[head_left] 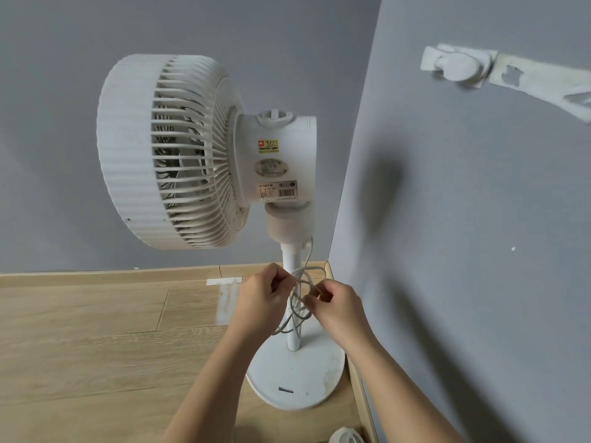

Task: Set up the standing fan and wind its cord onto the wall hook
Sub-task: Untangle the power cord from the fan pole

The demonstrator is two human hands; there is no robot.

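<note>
Fan head [166, 151]: up and left of the fan pole [291, 254], upright on it and facing left. You may count the stand as set up, judging from how it sits on its base [297, 385].
Left hand [260, 297]: just left of the pole, at about mid-height. Your fingers are curled in and pinch the upper left of the cord loops.
Cord [300, 314]: directly in front of the pole, gathered in several loose loops between your two hands. One run leads up to the fan's neck at the top of the pole. The bundle's long axis runs up and down, roughly along the pole, and its lower loops hang free above the base.
Right hand [339, 308]: just right of the pole. Thumb and fingers are closed on the right side of the same loops (how many strands each hand holds cannot be told).
Wall hook [457, 67]: high and to the right of the pole, on the right-hand wall, well apart from the bundle and bare of cord.
Controlling relation: the hook lies up and right of your grip, and your right hand is the nearer one.
Assessment: winding onto the hook has not begun. The lift will probably have to go up and right, with the loops kept together so that none slips or snags on the pole.
</note>
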